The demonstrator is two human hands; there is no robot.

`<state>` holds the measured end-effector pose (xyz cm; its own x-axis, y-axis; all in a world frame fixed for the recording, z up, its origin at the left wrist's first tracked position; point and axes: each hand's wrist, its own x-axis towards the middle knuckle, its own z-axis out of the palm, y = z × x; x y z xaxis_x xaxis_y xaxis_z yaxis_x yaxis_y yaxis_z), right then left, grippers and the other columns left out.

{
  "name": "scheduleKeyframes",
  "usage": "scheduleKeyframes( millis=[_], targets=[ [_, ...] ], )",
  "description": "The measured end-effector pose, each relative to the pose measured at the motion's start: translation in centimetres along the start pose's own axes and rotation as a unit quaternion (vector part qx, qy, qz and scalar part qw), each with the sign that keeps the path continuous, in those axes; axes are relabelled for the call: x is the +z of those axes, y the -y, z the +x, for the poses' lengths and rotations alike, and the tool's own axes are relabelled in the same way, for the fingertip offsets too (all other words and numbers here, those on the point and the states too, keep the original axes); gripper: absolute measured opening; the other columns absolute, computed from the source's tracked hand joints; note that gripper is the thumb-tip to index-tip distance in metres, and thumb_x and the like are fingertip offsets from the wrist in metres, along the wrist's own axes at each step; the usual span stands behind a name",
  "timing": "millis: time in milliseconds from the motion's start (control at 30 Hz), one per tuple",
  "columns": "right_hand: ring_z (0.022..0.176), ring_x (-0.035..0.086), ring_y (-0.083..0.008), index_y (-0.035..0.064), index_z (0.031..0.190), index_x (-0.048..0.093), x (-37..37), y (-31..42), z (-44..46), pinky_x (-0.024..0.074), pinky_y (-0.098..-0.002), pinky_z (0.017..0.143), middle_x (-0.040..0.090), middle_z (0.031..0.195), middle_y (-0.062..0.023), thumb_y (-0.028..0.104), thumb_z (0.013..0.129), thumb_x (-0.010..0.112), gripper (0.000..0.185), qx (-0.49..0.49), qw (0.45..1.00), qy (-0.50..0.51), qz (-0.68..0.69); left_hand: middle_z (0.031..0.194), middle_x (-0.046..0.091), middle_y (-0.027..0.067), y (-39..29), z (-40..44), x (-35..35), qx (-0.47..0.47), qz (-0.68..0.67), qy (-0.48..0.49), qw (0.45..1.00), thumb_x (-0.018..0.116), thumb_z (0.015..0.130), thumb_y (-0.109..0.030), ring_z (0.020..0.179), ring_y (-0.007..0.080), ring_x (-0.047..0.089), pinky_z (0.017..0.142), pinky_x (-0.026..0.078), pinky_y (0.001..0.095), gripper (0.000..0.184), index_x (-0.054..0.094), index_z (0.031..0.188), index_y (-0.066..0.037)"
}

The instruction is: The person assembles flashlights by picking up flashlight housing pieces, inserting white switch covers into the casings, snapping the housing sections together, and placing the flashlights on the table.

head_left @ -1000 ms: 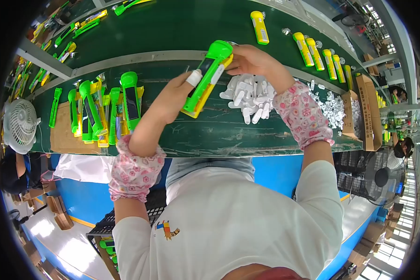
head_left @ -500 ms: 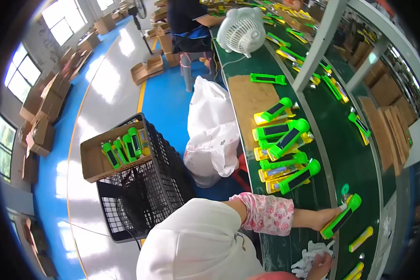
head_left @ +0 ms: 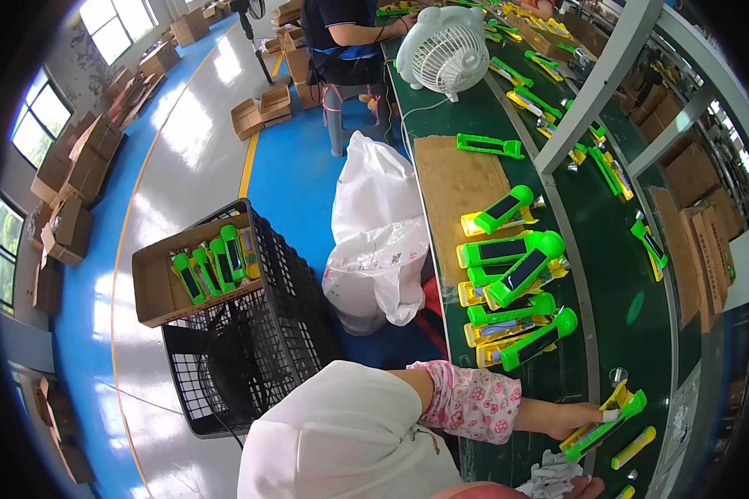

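My left hand (head_left: 570,418), in a flowered sleeve, grips a green and yellow flashlight (head_left: 609,424) above the bench at the lower right. A clear round lens piece (head_left: 617,376) shows at its upper end. Near the bottom edge, my right hand (head_left: 587,487) is partly cut off beside a pile of white plastic pieces (head_left: 549,476); its finger state is unclear. Farther up the bench, several green and yellow flashlights (head_left: 524,270) lie stacked, partly over a cardboard sheet (head_left: 441,179). A yellow flashlight body (head_left: 633,447) lies right of my left hand.
A white fan (head_left: 448,54) stands on the bench beside a metal post (head_left: 603,87). Left of the bench are a white bag (head_left: 374,224) and a black crate (head_left: 287,312) bearing a cardboard box of flashlights (head_left: 154,291). Another person (head_left: 341,37) sits at the far end.
The view has swung toward the left side of the bench. The flashlight in my left hand now shows its yellow part apart from the green part. My right hand has moved from the flashlight to the white pieces.
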<state>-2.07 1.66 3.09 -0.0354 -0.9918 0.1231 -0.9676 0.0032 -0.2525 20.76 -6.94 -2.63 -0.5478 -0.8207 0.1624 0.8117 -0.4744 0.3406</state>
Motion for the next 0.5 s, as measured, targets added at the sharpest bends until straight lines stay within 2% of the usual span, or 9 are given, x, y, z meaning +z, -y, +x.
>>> scheduleKeyframes(
  millis=[33, 100, 200, 233, 267, 333, 400, 433, 500],
  targets=[
    [0.094, 0.060, -0.0360, 0.0069, 0.145, 0.038, -2.6, 3.3, 0.3, 0.0497, -0.0446, 0.086, 0.057, 0.114, -0.0229, 0.016, 0.103, 0.048, 0.045, 0.082, 0.983, 0.105, 0.123, 0.091, 0.061, 0.0059, -0.1, -0.2, 0.4, -0.001, -0.008, -0.004, 1.000, 0.066, 0.086, -0.060, 0.076, 0.0172, 0.062, 0.066, 0.052, 0.0347, 0.057, 0.055, 0.108, -0.008],
    [0.089, 0.057, -0.0273, 0.0034, 0.136, 0.047, -1.1, 4.1, 3.1, 0.0474, -0.0374, 0.079, 0.057, 0.110, -0.0162, 0.011, 0.099, 0.051, 0.037, -0.011, 0.970, 0.039, 0.240, 0.090, 0.063, 0.0040, -0.3, -0.6, 0.9, -0.006, -0.024, -0.016, 1.000, 0.068, 0.088, -0.055, 0.073, 0.0161, 0.063, 0.064, 0.052, 0.0332, 0.052, 0.057, 0.109, -0.009],
    [0.080, 0.053, -0.0143, -0.0018, 0.121, 0.060, -0.3, 4.1, 3.9, 0.0440, -0.0267, 0.069, 0.056, 0.104, -0.0062, 0.002, 0.094, 0.056, 0.028, -0.107, 0.914, -0.086, 0.383, 0.092, 0.064, 0.0000, -0.3, -0.6, 0.7, 0.007, 0.012, -0.038, 0.999, 0.069, 0.089, -0.050, 0.079, 0.0105, 0.062, 0.069, 0.053, 0.0300, 0.049, 0.059, 0.115, -0.009],
    [0.080, 0.050, -0.0068, 0.0003, 0.124, 0.060, -0.8, 5.6, 3.8, 0.0407, -0.0203, 0.069, 0.055, 0.107, -0.0012, -0.002, 0.097, 0.049, 0.029, -0.194, 0.923, -0.100, 0.317, 0.094, 0.065, -0.0013, -0.6, -0.9, 1.0, 0.015, 0.018, -0.029, 0.999, 0.069, 0.090, -0.045, 0.080, 0.0094, 0.062, 0.070, 0.053, 0.0288, 0.046, 0.060, 0.118, -0.009],
    [0.080, 0.051, -0.0078, 0.0007, 0.124, 0.062, -1.1, 6.4, 4.0, 0.0409, -0.0209, 0.069, 0.056, 0.101, -0.0024, 0.001, 0.095, 0.052, 0.030, -0.117, 0.921, -0.049, 0.367, 0.095, 0.066, -0.0011, 0.4, -0.1, -0.1, 0.030, 0.046, -0.061, 0.997, 0.069, 0.091, -0.043, 0.082, 0.0103, 0.063, 0.072, 0.053, 0.0286, 0.044, 0.060, 0.119, -0.009],
    [0.073, 0.049, -0.0067, 0.0016, 0.122, 0.065, -0.9, 8.3, 5.0, 0.0415, -0.0202, 0.064, 0.055, 0.097, -0.0008, 0.002, 0.099, 0.046, 0.029, -0.178, 0.905, -0.055, 0.383, 0.100, 0.068, 0.0030, 0.4, -0.2, -0.5, 0.026, 0.073, -0.066, 0.995, 0.065, 0.095, -0.038, 0.089, 0.0137, 0.067, 0.077, 0.057, 0.0323, 0.040, 0.059, 0.120, -0.008],
    [0.077, 0.054, -0.0054, 0.0027, 0.127, 0.060, -0.5, 8.9, 5.7, 0.0457, -0.0184, 0.066, 0.056, 0.096, -0.0010, 0.000, 0.097, 0.053, 0.031, -0.160, 0.897, -0.045, 0.409, 0.113, 0.066, 0.0105, -0.7, -0.7, 0.7, 0.019, 0.103, -0.044, 0.994, 0.059, 0.097, -0.044, 0.093, 0.0197, 0.068, 0.080, 0.058, 0.0385, 0.050, 0.051, 0.129, -0.006],
    [0.079, 0.057, -0.0047, 0.0032, 0.129, 0.056, 0.0, 9.5, 5.9, 0.0477, -0.0173, 0.067, 0.059, 0.098, -0.0019, -0.004, 0.094, 0.057, 0.036, -0.114, 0.838, -0.030, 0.533, 0.123, 0.061, 0.0111, -0.9, -0.8, 1.6, 0.030, 0.102, -0.025, 0.994, 0.050, 0.098, -0.054, 0.102, 0.0220, 0.066, 0.086, 0.056, 0.0413, 0.059, 0.046, 0.135, -0.008],
    [0.078, 0.059, -0.0049, 0.0028, 0.126, 0.056, 1.8, 7.1, 7.5, 0.0498, -0.0178, 0.065, 0.063, 0.099, -0.0034, -0.003, 0.092, 0.063, 0.035, -0.144, 0.836, -0.037, 0.528, 0.132, 0.057, 0.0084, -1.8, -0.2, 2.4, -0.013, 0.032, -0.004, 0.999, 0.025, 0.100, -0.064, 0.113, 0.0258, 0.061, 0.095, 0.051, 0.0462, 0.067, 0.042, 0.141, -0.013]
  ],
)
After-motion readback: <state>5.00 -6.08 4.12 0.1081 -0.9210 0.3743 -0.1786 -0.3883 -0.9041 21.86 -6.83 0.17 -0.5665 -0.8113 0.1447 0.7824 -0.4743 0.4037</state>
